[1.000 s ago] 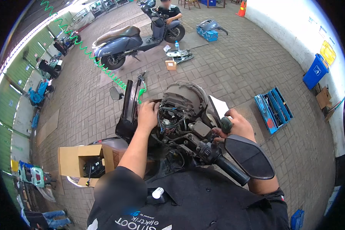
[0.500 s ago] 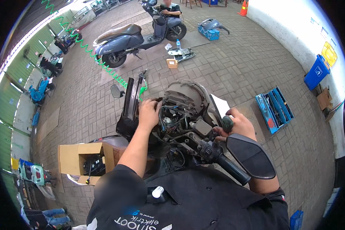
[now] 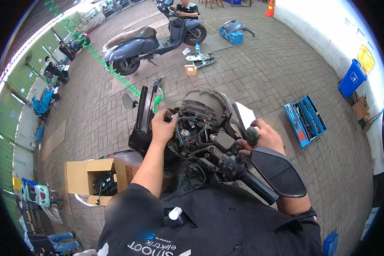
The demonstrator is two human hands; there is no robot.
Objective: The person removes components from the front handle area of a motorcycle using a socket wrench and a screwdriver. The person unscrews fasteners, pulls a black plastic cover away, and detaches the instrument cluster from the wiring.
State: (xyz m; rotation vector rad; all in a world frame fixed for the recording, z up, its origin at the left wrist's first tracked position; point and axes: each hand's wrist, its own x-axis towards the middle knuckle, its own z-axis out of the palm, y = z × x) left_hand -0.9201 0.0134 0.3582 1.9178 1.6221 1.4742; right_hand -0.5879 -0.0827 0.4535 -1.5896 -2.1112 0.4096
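Black wiring (image 3: pixel 193 133): inside the scooter front (image 3: pixel 205 103), twelve o'clock from your chest.
Your left hand (image 3: pixel 163 126): nine o'clock, fingers curled; cannot tell on what.
Your right hand (image 3: pixel 265 138): three o'clock, fingers around a dark green handle (image 3: pixel 252 135).

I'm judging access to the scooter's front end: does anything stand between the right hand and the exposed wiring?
Yes: a grey, square-topped block on the handlebar stands between the right hand and the exposed wiring. Nothing visible separates the left hand from the wiring's left edge.
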